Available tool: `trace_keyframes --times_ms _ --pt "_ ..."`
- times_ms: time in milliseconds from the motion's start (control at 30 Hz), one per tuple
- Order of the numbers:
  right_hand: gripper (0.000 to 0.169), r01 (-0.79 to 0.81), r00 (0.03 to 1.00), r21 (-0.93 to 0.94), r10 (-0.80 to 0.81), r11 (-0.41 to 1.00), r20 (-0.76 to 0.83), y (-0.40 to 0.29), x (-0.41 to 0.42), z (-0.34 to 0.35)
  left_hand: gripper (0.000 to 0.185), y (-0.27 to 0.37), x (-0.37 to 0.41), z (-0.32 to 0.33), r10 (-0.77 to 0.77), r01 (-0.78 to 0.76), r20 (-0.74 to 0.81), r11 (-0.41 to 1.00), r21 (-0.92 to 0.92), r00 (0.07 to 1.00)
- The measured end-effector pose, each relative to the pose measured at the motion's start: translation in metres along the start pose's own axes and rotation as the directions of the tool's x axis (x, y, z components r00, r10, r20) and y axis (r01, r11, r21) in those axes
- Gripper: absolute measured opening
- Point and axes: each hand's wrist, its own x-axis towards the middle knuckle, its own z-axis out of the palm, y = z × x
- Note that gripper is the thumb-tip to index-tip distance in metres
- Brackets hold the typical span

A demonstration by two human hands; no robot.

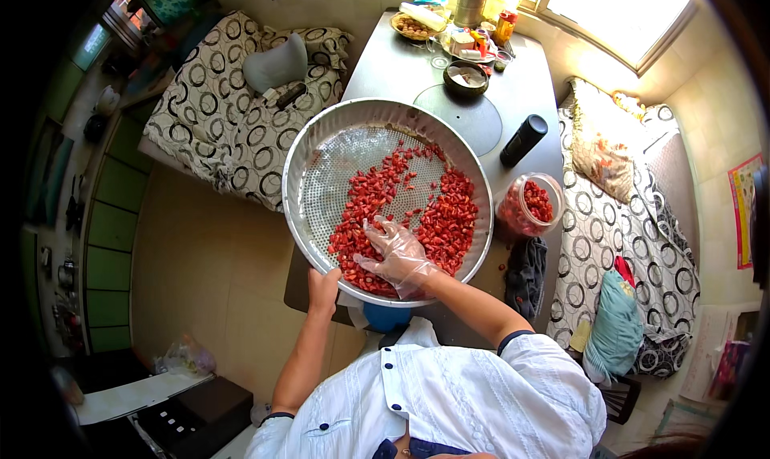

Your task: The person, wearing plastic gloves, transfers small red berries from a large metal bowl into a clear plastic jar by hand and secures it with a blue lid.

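A large round metal sieve tray with a perforated base lies tilted at the near part of the table. Chopped red pieces, seemingly chili peppers, are spread over its right and near side. My left hand is bare and grips the near left rim. My right hand, in a clear plastic glove, rests among the red pieces with its fingers apart; whether it holds any cannot be told. Right of the tray stands an open clear plastic jar filled with similar red pieces.
The dark table carries a black cylindrical bottle, a dark bowl, a basket of nuts, a plate of small items and a dark folded cloth. Patterned sofas flank it. A blue object shows under the tray's near rim.
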Motion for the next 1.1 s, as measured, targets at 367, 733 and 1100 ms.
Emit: trace_keyframes --times_ms 367,733,1100 --pt "0.03 -0.157 0.987 0.311 0.141 0.937 0.074 0.045 -0.002 0.002 0.048 -0.008 0.007 -0.002 -0.037 0.037 0.024 0.999 0.005 0.999" --pt "0.025 -0.464 0.852 0.872 0.348 0.154 0.392 0.074 -0.021 -0.093 0.044 -0.014 0.017 -0.009 -0.056 0.056 0.011 0.998 -0.007 0.998" --pt "0.024 -0.14 0.796 0.965 0.605 0.22 -0.023 0.196 -0.085 -0.196 0.043 -0.013 0.022 -0.011 -0.046 0.046 0.015 0.999 -0.009 0.999"
